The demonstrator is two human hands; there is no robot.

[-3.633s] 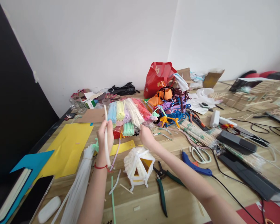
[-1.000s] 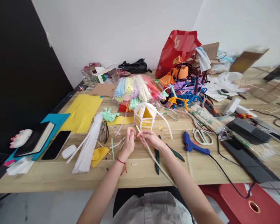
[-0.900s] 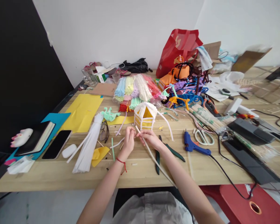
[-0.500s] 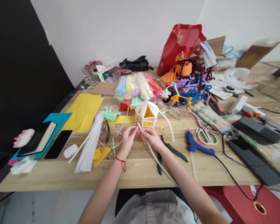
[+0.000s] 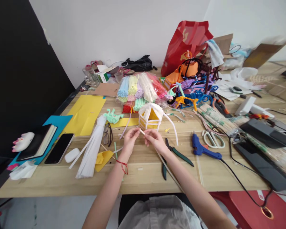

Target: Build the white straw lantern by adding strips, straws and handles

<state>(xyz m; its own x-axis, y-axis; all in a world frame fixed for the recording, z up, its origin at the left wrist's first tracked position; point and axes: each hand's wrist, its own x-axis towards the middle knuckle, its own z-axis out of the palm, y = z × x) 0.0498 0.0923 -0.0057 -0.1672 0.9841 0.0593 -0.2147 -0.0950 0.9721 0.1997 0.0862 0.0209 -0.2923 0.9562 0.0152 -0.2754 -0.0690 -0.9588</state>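
Note:
My left hand (image 5: 131,140) and my right hand (image 5: 155,140) meet over the middle of the table, fingertips pinched on a white pipe cleaner (image 5: 169,170). Its short end shows between the fingers, and its long tail runs under my right wrist toward the table's front edge. Just beyond my fingers stands a small white-framed house (image 5: 150,116) with yellow panels and a rounded roof. One loose white strip (image 5: 172,124) curves down from its right side. Dark green-handled pliers (image 5: 178,155) lie partly hidden behind my right forearm.
A bundle of white pipe cleaners (image 5: 91,149) and glasses (image 5: 108,134) lie left. Packs of coloured pipe cleaners (image 5: 138,87) sit behind the house. To the right are a blue glue gun (image 5: 203,148) with a trailing cord and white-handled scissors (image 5: 214,140).
The short end of the pipe cleaner has tilted from upright toward my left fingertips, and both hands stay nearly in place. The view has shifted slightly.

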